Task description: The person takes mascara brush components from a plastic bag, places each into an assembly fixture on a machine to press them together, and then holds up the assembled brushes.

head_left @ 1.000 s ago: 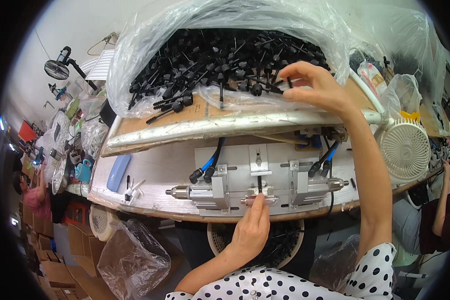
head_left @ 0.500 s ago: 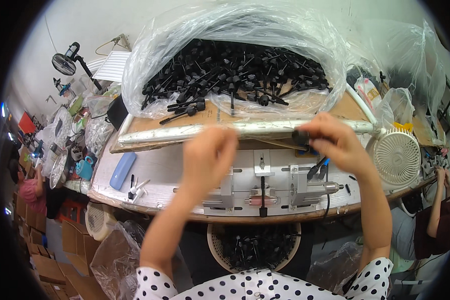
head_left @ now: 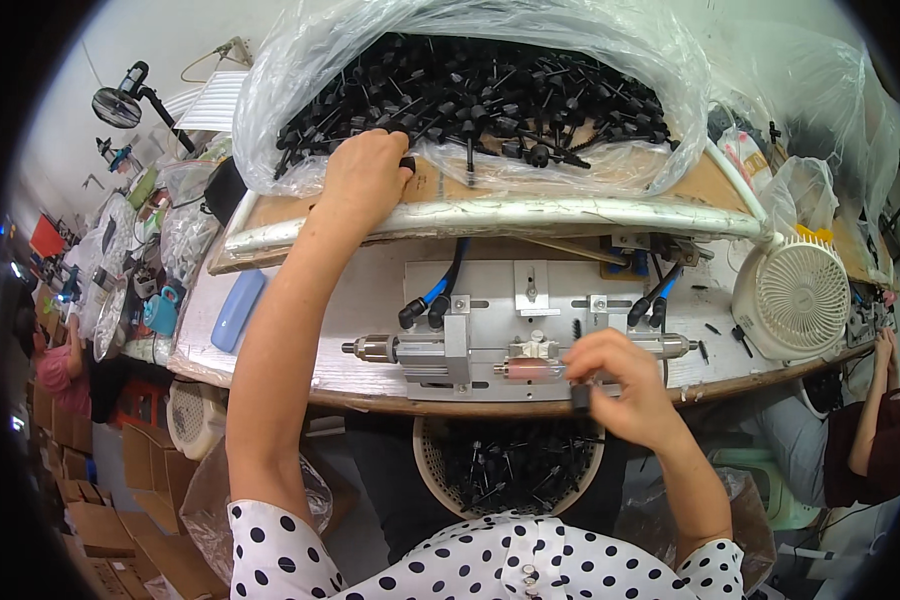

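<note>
A cluttered workbench fills mid-frame. My right hand pinches a small black part at the front edge of the metal press fixture, fingers closed round it. My left hand reaches up, fingers curled into the heap of black parts in the clear plastic bag. A basket of finished pieces sits below; a white fan stands right.

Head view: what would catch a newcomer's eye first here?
Probably the clear plastic bag heaped with small black parts at the top, where the left hand reaches in. Below it, the right hand holds a black piece at the metal fixture, above a round basket of more parts.
</note>
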A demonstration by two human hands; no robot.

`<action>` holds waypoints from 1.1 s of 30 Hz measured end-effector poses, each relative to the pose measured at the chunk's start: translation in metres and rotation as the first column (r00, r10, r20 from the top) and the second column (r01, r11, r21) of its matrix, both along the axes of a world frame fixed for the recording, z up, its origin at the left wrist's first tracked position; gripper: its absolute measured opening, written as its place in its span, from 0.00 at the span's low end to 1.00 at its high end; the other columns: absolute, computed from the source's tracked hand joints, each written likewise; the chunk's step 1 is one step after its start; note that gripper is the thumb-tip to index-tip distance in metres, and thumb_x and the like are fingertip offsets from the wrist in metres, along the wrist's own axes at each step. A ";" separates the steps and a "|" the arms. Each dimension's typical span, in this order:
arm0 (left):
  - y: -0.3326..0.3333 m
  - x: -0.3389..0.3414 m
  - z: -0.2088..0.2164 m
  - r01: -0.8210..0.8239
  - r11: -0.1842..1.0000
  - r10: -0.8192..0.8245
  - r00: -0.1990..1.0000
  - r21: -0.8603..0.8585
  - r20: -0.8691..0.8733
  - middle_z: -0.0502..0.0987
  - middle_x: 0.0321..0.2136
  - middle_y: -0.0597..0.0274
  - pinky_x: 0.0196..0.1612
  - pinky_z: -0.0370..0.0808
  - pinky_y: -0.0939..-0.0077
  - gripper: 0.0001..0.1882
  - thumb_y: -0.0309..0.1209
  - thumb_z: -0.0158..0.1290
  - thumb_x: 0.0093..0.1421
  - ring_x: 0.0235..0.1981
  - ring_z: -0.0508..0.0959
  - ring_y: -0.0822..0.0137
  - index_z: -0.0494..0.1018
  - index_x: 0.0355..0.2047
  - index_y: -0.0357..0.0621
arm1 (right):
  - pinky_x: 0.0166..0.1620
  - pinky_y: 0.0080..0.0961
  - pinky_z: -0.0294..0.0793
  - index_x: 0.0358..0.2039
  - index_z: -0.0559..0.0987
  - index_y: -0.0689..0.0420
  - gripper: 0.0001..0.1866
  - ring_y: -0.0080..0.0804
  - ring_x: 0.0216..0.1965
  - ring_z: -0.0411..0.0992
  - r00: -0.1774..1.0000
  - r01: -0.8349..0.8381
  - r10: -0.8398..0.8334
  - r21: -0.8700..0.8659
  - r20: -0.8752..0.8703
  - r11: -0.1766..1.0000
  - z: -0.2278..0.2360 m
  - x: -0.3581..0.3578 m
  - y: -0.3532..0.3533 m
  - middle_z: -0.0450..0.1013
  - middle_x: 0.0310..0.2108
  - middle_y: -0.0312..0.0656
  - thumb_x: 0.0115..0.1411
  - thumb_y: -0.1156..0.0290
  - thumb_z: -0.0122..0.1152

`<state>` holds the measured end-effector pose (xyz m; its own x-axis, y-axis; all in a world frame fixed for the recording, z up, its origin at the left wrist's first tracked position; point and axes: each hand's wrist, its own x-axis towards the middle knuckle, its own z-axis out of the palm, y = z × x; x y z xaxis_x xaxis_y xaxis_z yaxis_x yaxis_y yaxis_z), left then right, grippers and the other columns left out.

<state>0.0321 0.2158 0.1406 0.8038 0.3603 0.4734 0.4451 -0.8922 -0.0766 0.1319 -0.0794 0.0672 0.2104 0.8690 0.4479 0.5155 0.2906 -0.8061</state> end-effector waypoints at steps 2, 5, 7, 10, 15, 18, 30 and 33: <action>-0.002 -0.001 -0.001 -0.172 0.985 0.170 0.984 0.023 0.049 0.74 0.25 0.50 0.36 0.70 0.61 0.10 0.32 0.57 0.46 0.33 0.74 0.51 0.73 0.26 0.38 | 0.38 0.22 0.71 0.32 0.72 0.62 0.14 0.33 0.37 0.69 0.998 -0.064 0.064 -0.078 -0.008 0.995 -0.004 -0.007 -0.001 0.68 0.39 0.45 0.41 0.84 0.56; 0.003 -0.005 0.002 -0.263 0.962 0.261 0.965 -0.074 -0.039 0.75 0.24 0.51 0.33 0.70 0.60 0.09 0.31 0.56 0.46 0.30 0.74 0.50 0.72 0.24 0.38 | 0.41 0.28 0.70 0.33 0.71 0.62 0.19 0.39 0.41 0.69 0.991 -0.084 0.089 -0.061 0.098 0.995 -0.013 -0.018 0.003 0.68 0.40 0.44 0.40 0.73 0.68; 0.006 -0.009 0.006 -0.186 0.977 0.186 0.982 -0.105 -0.004 0.75 0.23 0.51 0.31 0.70 0.61 0.09 0.32 0.56 0.46 0.27 0.74 0.50 0.72 0.24 0.38 | 0.42 0.29 0.70 0.32 0.71 0.62 0.18 0.39 0.42 0.68 0.967 -0.063 0.074 -0.053 0.244 0.997 -0.021 -0.022 0.008 0.68 0.39 0.43 0.40 0.73 0.67; 0.004 -0.013 0.014 -0.009 0.998 0.016 0.992 -0.055 0.125 0.75 0.22 0.55 0.27 0.69 0.65 0.09 0.31 0.55 0.46 0.21 0.73 0.56 0.72 0.25 0.38 | 0.42 0.32 0.69 0.32 0.72 0.61 0.16 0.38 0.43 0.68 0.900 -0.064 0.078 -0.047 0.428 0.997 -0.030 -0.022 0.010 0.70 0.40 0.41 0.40 0.75 0.65; -0.017 -0.019 0.036 0.153 0.905 0.001 0.932 -0.396 0.363 0.73 0.26 0.66 0.23 0.68 0.83 0.11 0.26 0.51 0.52 0.22 0.71 0.78 0.73 0.36 0.38 | 0.42 0.32 0.69 0.33 0.75 0.61 0.14 0.38 0.44 0.68 0.762 0.005 -0.061 0.089 0.645 0.996 -0.041 -0.016 0.016 0.72 0.38 0.40 0.43 0.74 0.61; -0.039 -0.024 0.037 0.396 0.659 0.066 0.817 -0.640 0.573 0.72 0.34 0.60 0.27 0.73 0.83 0.13 0.23 0.48 0.53 0.26 0.74 0.74 0.70 0.41 0.35 | 0.43 0.32 0.69 0.33 0.75 0.61 0.12 0.37 0.44 0.68 0.739 -0.009 -0.103 0.163 0.666 0.987 -0.045 -0.016 0.021 0.72 0.37 0.40 0.44 0.75 0.60; -0.180 -0.076 -0.093 0.482 0.738 -0.114 0.779 -0.473 0.616 0.73 0.36 0.53 0.39 0.72 0.71 0.17 0.16 0.51 0.40 0.36 0.73 0.56 0.74 0.34 0.38 | 0.34 0.38 0.69 0.27 0.74 0.59 0.04 0.43 0.31 0.70 0.684 0.183 -0.426 0.426 0.592 0.886 0.061 0.082 0.119 0.70 0.23 0.46 0.48 0.75 0.54; -0.200 -0.068 -0.120 0.471 0.808 -0.215 0.795 -0.354 0.567 0.72 0.39 0.54 0.39 0.71 0.68 0.18 0.17 0.52 0.38 0.35 0.72 0.56 0.74 0.34 0.38 | 0.37 0.35 0.69 0.29 0.74 0.63 0.09 0.45 0.33 0.71 0.674 0.453 -0.380 0.052 0.634 0.890 0.068 0.095 0.167 0.72 0.28 0.48 0.45 0.73 0.58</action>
